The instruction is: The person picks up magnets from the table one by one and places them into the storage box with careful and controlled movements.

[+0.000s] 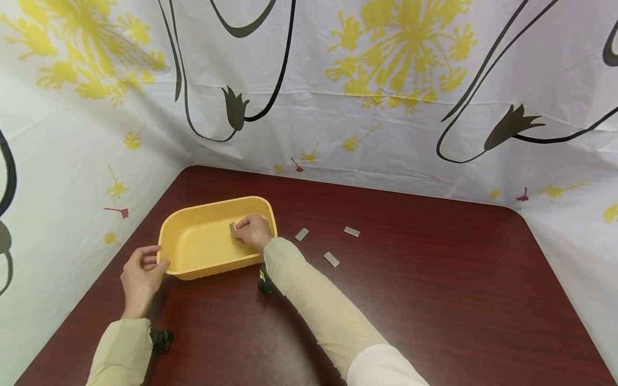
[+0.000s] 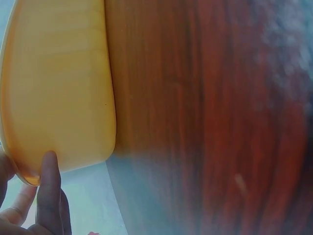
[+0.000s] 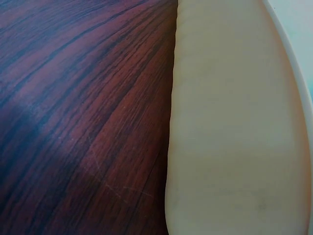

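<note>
A yellow plastic tub [image 1: 207,244] with rounded corners stands at the left of the table. At its left end my left hand [image 1: 142,274] holds the rim between thumb and fingers. The left wrist view shows a finger [image 2: 49,191] lying along the tub's outer wall [image 2: 63,98]. Reaching over the tub's right side, my right hand [image 1: 254,231] pinches a small silver rectangular block [image 1: 233,229] above the tub's floor. Only the tub's outer side [image 3: 234,122] and the table appear in the right wrist view; the right hand is out of that picture.
Three similar silver blocks lie on the dark red wooden table right of the tub: one near its side [image 1: 301,234], another block [image 1: 331,259] nearer me, and the farthest block [image 1: 352,231]. A patterned white cloth [image 1: 309,123] hangs behind the table and along its sides.
</note>
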The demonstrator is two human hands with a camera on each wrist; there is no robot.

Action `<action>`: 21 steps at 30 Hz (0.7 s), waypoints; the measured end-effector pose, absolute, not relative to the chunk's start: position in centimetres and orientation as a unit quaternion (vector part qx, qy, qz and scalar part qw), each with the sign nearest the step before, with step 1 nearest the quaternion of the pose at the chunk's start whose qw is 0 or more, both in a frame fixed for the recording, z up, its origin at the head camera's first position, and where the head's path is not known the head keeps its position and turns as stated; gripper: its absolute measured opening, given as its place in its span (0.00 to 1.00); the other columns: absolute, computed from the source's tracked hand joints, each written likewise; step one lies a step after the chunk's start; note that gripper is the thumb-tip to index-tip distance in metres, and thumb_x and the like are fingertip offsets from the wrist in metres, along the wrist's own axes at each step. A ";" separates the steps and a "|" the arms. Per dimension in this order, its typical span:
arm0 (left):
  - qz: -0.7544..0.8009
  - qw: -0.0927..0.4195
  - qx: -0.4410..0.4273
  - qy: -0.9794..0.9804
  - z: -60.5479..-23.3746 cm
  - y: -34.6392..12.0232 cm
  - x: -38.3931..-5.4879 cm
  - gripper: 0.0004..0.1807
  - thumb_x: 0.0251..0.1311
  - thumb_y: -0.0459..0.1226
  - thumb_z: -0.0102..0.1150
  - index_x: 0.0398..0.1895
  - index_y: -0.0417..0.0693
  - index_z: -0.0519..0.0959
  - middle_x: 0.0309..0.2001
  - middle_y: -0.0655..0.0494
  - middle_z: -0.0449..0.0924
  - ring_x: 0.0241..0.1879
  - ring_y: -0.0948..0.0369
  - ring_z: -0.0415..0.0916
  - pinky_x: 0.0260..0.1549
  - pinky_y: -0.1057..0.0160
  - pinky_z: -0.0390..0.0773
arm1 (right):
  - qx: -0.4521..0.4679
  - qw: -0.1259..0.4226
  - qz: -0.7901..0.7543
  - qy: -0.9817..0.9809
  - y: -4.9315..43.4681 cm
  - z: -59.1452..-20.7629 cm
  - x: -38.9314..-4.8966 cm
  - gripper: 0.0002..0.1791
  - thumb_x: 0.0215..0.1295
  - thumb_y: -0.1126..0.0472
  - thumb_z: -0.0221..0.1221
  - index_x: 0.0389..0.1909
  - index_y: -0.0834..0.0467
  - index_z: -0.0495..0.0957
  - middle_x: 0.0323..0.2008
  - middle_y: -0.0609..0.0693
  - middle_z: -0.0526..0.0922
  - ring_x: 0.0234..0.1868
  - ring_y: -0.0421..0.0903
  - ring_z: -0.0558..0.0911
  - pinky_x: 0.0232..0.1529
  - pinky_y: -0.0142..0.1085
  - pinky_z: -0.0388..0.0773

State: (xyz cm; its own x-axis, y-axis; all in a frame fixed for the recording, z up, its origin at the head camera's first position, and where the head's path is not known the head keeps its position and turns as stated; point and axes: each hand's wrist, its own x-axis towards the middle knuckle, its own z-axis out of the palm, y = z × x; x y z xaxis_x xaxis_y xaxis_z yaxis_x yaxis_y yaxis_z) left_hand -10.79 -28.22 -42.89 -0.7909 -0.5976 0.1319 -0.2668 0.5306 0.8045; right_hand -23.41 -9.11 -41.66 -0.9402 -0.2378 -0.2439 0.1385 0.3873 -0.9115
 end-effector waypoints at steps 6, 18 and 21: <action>-0.409 0.208 0.251 -0.852 -43.0 -28.3 -10.8 0.17 0.47 0.32 0.54 0.44 0.41 0.74 0.33 0.47 0.75 0.21 0.79 0.65 0.14 0.76 0.70 | -0.028 0.171 -0.544 0.821 -9.3 -41.6 -23.4 0.03 0.46 0.69 0.63 0.22 0.61 0.78 0.19 0.48 0.76 0.20 0.44 0.78 0.17 0.27 0.72; -0.409 0.196 0.249 -0.856 -42.7 -28.2 -10.7 0.18 0.48 0.33 0.54 0.45 0.41 0.74 0.33 0.48 0.74 0.21 0.78 0.65 0.16 0.79 0.68 | -0.050 0.174 -0.559 0.809 -9.0 -41.5 -23.1 0.05 0.50 0.71 0.58 0.30 0.64 0.78 0.21 0.49 0.78 0.26 0.51 0.81 0.19 0.32 0.76; -0.407 0.203 0.244 -0.857 -43.4 -28.6 -10.9 0.18 0.47 0.33 0.54 0.45 0.42 0.74 0.32 0.48 0.74 0.21 0.77 0.66 0.15 0.77 0.70 | -0.065 0.180 -0.571 0.799 -8.8 -41.5 -23.1 0.09 0.52 0.72 0.56 0.35 0.66 0.77 0.22 0.49 0.77 0.28 0.53 0.81 0.24 0.39 0.78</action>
State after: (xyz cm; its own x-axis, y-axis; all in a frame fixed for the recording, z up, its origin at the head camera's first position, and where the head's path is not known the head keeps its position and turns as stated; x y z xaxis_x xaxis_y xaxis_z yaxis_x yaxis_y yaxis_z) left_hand -10.91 -28.65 -43.36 -0.7992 -0.5823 0.1490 -0.2529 0.5507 0.7954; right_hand -23.14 -8.80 -41.54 -0.9269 -0.3086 -0.2135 0.1019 0.3406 -0.9347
